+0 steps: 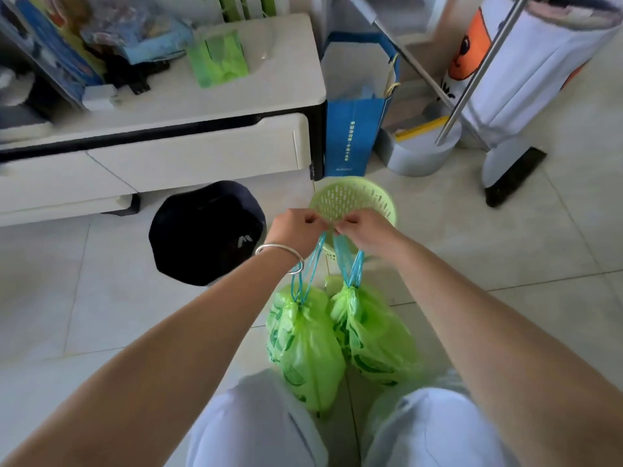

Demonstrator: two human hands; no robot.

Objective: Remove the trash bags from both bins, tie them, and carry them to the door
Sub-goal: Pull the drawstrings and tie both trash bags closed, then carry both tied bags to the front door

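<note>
Two green trash bags hang cinched on blue drawstrings above the floor, between my knees. The left bag (303, 345) hangs from strings pinched by my left hand (296, 227), which wears a silver bracelet. The right bag (374, 335) hangs from strings pinched by my right hand (362, 227). Both hands meet fingertip to fingertip over a green perforated bin (350, 198) that stands bare on the tiles. A dark round bin (205, 230) stands to its left; I cannot tell whether it holds a liner.
A white low cabinet (161, 129) with clutter and a green bag pack (219, 60) runs along the left. A blue paper bag (354, 129), a grey round base with a metal pole (421, 150), a broom head (512, 176) and a white printed cover (526, 72) crowd the back right.
</note>
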